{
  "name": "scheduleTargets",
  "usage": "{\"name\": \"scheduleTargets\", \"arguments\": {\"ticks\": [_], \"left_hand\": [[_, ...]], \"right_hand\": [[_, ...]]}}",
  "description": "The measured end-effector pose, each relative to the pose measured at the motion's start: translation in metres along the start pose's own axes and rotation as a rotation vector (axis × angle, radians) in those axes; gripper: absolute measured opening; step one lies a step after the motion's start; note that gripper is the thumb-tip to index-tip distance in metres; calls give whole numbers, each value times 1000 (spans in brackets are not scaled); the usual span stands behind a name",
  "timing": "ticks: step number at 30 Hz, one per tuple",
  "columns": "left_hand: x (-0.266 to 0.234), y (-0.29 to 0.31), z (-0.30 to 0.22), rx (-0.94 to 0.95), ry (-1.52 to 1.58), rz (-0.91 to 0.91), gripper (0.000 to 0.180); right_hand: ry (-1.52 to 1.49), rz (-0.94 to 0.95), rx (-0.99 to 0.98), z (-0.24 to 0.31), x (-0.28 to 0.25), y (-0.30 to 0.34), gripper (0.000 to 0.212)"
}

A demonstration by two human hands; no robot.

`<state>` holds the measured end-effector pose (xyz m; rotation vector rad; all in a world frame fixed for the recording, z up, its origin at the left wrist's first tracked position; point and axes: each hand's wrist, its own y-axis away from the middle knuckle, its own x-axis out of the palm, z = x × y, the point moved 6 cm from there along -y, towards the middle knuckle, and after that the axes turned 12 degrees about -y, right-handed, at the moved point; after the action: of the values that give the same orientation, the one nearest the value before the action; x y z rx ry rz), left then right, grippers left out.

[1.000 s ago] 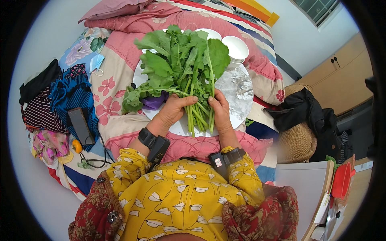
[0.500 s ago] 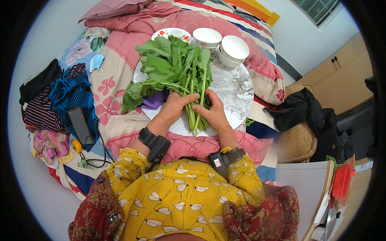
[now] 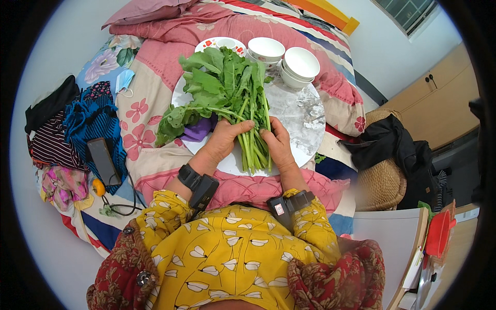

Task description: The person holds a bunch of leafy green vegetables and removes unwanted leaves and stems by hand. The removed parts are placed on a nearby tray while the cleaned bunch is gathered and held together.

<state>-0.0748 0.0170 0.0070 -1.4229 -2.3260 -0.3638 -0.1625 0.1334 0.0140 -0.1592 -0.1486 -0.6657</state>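
Note:
A bunch of leafy greens (image 3: 222, 82) lies over a round white board with grey patches (image 3: 297, 116), its leaves pointing away from me and its pale stalks toward me. My left hand (image 3: 226, 137) is closed round the bunch from the left, thumb laid across the stalks. From the right, my right hand (image 3: 278, 142) pinches a few stalks at the bunch's edge between thumb and fingers. Under the leaves, by my left wrist, a purple cloth-like thing (image 3: 197, 130) shows in part.
White bowls (image 3: 301, 63) are stacked at the board's far edge, beside a flower-patterned plate (image 3: 220, 43). A pink floral quilt (image 3: 150, 77) surrounds the board. Folded clothes (image 3: 93, 116) and a phone (image 3: 103, 161) lie left. A woven basket (image 3: 380, 181) with black cloth stands right.
My right hand has shifted slightly to the right, drawing its stalks a little apart from the rest. The leaves have moved slightly right; my left hand stays round the bunch.

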Motion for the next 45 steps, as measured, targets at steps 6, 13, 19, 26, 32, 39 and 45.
{"name": "scheduleTargets", "arguments": {"ticks": [6, 13, 19, 26, 32, 39, 45], "left_hand": [[-1, 1, -2, -8, -30, -28, 41], [-3, -1, 1, -22, -52, -30, 42], [-2, 0, 2, -21, -53, 16, 45], [1, 2, 2, -51, -19, 67, 47], [2, 4, 0, -58, -23, 80, 46], [0, 1, 3, -76, -29, 66, 45], [-1, 1, 3, -76, -23, 50, 42]], "right_hand": [[68, 17, -65, 5, 7, 2, 41], [80, -23, -27, 5, 7, 1, 37], [2, -23, 26, 2, 4, 2, 32], [-131, -54, 30, 1, 0, 2, 32], [-87, -46, 39, -2, -1, 2, 31], [-89, -43, 22, -3, -1, 2, 31], [-59, -29, 50, -2, -1, 2, 34]]}}
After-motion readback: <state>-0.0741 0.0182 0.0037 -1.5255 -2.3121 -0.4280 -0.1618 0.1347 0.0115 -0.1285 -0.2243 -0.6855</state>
